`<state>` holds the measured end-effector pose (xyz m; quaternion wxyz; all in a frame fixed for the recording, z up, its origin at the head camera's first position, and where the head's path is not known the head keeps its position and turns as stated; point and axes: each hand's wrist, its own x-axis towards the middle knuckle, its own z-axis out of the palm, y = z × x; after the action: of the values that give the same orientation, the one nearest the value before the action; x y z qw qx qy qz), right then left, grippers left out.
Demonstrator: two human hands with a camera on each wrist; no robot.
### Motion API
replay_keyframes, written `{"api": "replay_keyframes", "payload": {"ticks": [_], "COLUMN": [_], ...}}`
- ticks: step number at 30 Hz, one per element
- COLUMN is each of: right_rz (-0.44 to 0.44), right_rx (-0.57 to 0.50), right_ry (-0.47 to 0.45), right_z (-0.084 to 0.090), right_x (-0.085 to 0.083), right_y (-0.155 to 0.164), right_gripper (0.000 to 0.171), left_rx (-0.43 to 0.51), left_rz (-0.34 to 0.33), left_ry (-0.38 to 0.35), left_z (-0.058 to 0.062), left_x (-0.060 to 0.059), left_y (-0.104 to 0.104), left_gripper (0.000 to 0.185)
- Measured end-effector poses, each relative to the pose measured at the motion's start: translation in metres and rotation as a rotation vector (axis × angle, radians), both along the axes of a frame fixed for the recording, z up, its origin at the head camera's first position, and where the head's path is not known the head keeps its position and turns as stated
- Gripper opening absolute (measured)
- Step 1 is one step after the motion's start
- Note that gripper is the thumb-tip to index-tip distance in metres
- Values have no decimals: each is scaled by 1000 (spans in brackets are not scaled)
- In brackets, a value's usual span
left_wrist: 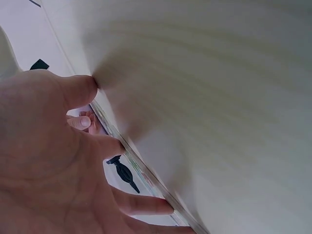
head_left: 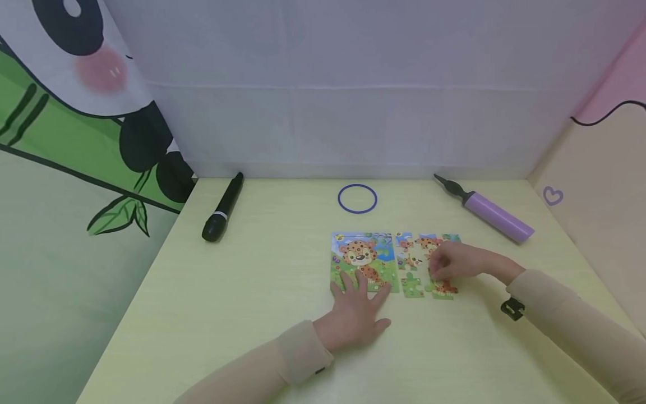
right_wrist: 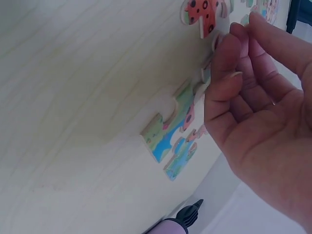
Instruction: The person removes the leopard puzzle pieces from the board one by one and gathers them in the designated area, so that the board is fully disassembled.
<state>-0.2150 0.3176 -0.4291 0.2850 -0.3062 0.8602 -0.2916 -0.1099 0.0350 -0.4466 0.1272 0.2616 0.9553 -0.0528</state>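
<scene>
Puzzle pieces [head_left: 426,264] sit loose beside the reference card [head_left: 361,260]; my left hand [head_left: 356,313] pins it, fingers spread, while my right hand [head_left: 454,261] pinches one piece.

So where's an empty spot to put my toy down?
The table is bare between the microphone and the leopard picture, also in front near the left hand. It is crowded around the puzzle pieces under the right hand.
</scene>
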Motion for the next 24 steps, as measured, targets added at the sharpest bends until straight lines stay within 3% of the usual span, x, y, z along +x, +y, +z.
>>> {"api": "replay_keyframes", "payload": {"ticks": [8,24], "right_rz": [-5,-10], "right_rx": [-23,-59], "right_ry": [38,129], "right_z": [10,14], "right_x": [-4,-17], "right_y": [-12,-70], "right_gripper": [3,17], "left_rx": [-5,-10], "left_rz": [5,5], "left_ry": [0,3], "left_z": [0,2], "left_x": [1,3], "left_y": [1,2], "left_gripper": [70,68]}}
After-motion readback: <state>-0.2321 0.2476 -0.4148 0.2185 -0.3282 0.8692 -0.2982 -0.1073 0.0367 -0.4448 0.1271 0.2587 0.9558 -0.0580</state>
